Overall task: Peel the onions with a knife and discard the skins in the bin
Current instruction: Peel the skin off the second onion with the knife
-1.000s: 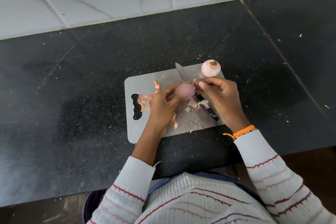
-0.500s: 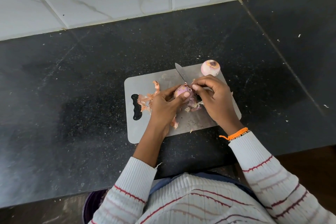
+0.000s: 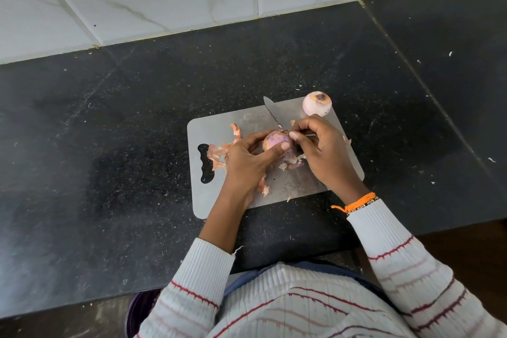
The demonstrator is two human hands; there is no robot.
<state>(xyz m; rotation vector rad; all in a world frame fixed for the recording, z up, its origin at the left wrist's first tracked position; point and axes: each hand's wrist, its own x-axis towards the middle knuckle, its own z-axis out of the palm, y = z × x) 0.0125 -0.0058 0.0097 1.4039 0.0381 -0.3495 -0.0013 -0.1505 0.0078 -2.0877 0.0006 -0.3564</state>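
I see the right hand (image 3: 323,151) has slid in toward the left over the last second and now covers the knife (image 3: 274,114) handle, which lay bare on the board (image 3: 219,129) a second ago; only the blade shows now, pointing to the far left from under the fingers. The hand is not on the knife: its thumb and forefinger are pinched at the top of the onion (image 3: 275,140), on what looks like a thin strip of skin (too small for me to be sure). The left hand (image 3: 247,159) grips that onion from the left and near side, thumb across its front, holding it just above the middle of the board. The onion has turned in that grip and now shows pinkish-purple flesh, so I judge the peeling of this one is nearly done and is being finished by fingers rather than blade.

A second onion (image 3: 317,103), already bare, sits at the far right corner of the board. Skins (image 3: 219,152) lie loose on the board to the left of the left hand, with more under and between the hands; none has been discarded yet, by the look of it.

As for containers, the only one I can find is a dark purple rim (image 3: 137,307) at the near edge, below the bench (image 3: 109,145) and mostly hidden by the left sleeve; probably the bin, and I cannot see what is in it
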